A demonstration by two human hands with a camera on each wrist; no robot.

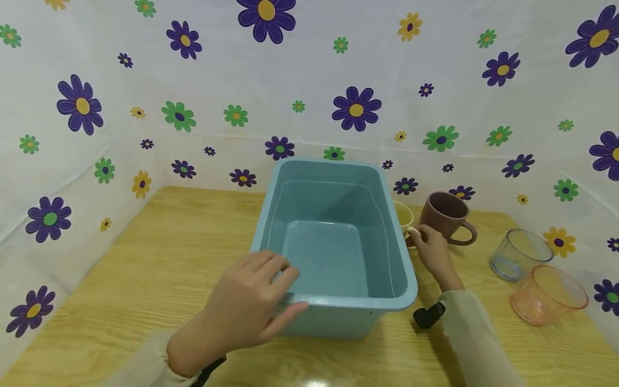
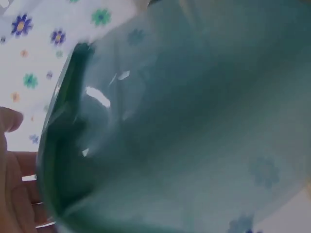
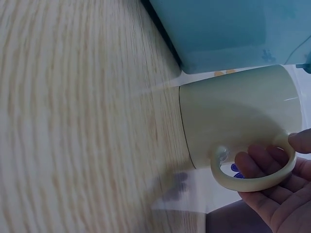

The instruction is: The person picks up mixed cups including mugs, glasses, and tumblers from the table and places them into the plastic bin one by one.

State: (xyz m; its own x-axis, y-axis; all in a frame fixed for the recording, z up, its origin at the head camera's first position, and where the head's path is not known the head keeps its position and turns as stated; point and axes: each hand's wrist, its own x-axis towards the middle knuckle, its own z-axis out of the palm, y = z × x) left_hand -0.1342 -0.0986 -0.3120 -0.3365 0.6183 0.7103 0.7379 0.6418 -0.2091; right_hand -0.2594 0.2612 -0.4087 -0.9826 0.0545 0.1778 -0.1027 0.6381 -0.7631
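Note:
A cream mug stands upright close to the right wall of a blue-green basin, which hides part of it in the head view. My right hand grips the mug's handle, fingers passing through the loop and the thumb on its upper end. At the basin's near left corner is my left hand, fingers bent loosely over the rim and thumb in front of it. In the left wrist view the thumb is apart from the basin wall. The basin holds nothing.
A brown mug with its handle to the right stands just beyond my right hand. Two clear glasses, one bluish and one orange, stand at the right. A flower-patterned sheet encloses the wooden table behind and at the sides.

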